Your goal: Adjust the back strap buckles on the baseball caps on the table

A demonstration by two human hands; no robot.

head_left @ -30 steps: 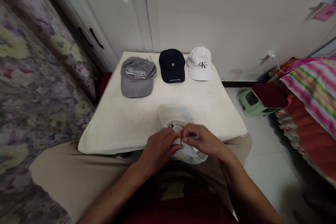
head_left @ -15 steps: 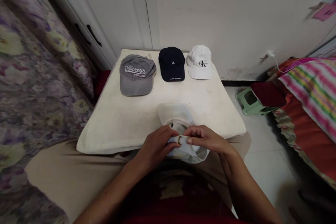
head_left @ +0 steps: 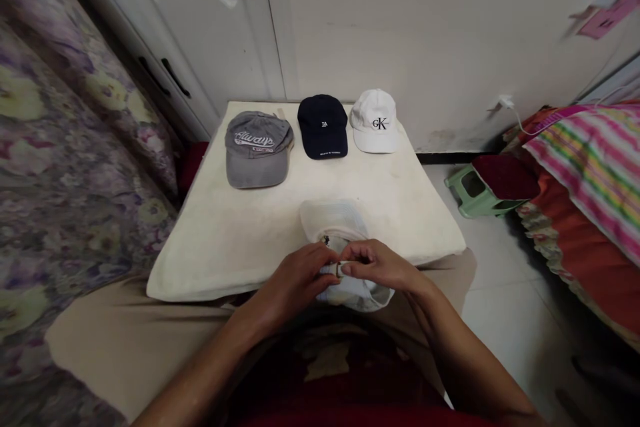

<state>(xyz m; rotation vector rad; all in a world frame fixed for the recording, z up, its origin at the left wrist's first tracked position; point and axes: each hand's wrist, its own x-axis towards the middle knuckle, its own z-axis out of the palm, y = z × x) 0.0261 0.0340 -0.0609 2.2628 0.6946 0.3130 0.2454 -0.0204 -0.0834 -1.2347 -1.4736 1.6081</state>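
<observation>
Left hand (head_left: 295, 280), lower centre of the frame: we note thumb and fingers pinched on the strap (head_left: 328, 269) at the back of a pale cap (head_left: 333, 217). Right hand (head_left: 383, 267), just right of it: thumb and fingers pinched at the same strap, beside a small brass-coloured buckle (head_left: 339, 269). We place the pale cap at lower centre, hollow side visible, brim towards mid-frame over the cream-covered table (head_left: 225, 233), crown at its near edge. Farther up we record three caps in a row: grey cap (head_left: 257, 170) left of centre, navy cap (head_left: 323, 140) at upper centre, white cap (head_left: 374, 140) right of that. Outermost, we log a floral curtain (head_left: 50, 147) at left and a green stool (head_left: 467, 193) at right.
</observation>
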